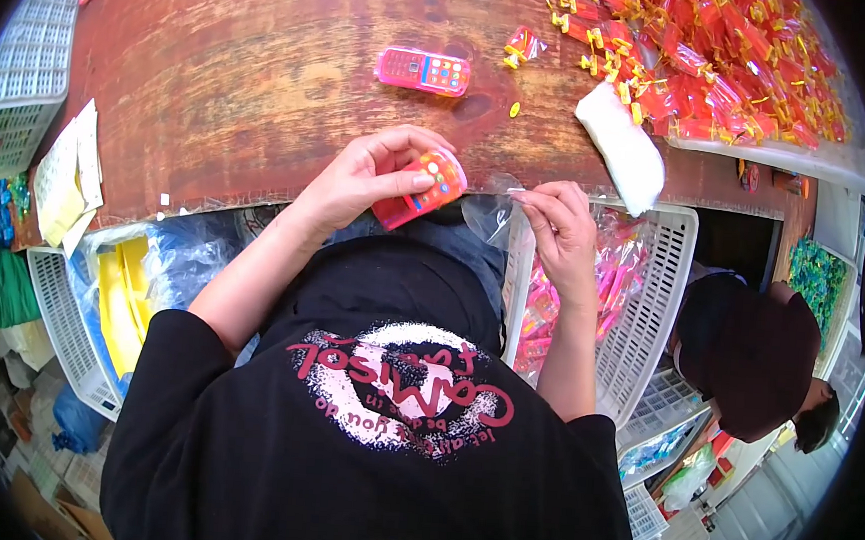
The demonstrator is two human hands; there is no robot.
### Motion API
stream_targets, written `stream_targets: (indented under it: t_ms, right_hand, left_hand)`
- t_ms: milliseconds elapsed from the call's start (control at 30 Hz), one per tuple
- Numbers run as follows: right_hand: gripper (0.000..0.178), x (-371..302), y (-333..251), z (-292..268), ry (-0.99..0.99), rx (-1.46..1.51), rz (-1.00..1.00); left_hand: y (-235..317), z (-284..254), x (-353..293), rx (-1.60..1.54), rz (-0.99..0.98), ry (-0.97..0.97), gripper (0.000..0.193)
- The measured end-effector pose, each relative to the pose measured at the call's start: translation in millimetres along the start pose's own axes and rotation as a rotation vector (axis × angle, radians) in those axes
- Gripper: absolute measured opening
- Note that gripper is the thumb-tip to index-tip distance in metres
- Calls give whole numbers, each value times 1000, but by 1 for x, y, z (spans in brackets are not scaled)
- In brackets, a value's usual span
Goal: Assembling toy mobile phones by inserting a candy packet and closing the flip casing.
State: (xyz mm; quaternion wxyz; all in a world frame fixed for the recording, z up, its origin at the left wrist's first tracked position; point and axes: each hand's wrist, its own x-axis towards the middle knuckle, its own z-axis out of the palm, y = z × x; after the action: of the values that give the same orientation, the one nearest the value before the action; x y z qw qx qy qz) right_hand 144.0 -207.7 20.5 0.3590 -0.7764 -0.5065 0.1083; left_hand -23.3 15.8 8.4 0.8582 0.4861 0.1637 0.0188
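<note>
At the near edge of the bench (255,87), left fingers (396,185) curl round the phone (425,199), best held steady; right fingers (547,205), pinched together, hold a clear bag (486,220), best gripped lightly.

At the table's (265,78) near edge, the left hand (369,172) grips a pink phone (438,184). The right hand (563,227) pinches what may be a clear bag (486,217). On the table lie a second phone (422,71), a small packet (521,47), a yellow disc (515,109) and a white cloth (621,151), beside a heap of red packets (712,74). A white crate (658,311) stands below the right hand.
</note>
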Motion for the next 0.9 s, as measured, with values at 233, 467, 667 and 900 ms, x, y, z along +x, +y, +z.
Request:
stream_targets:
  t_ms: [233, 467, 667, 900]
  right_hand:
    - [8, 2, -10, 23, 83, 145, 141]
    - [11, -6, 4, 27, 82, 229, 228]
    - [9, -7, 3, 25, 249, 515, 410]
    - [6, -2, 1, 17, 131, 130, 64]
  left_hand:
    - [-7, 9, 3, 148, -44, -447, 64]
    - [-3, 15, -1, -32, -169, -359, 71]
    - [2, -1, 0, 206, 34, -266, 44]
    - [9, -1, 4, 349, 237, 21, 27]
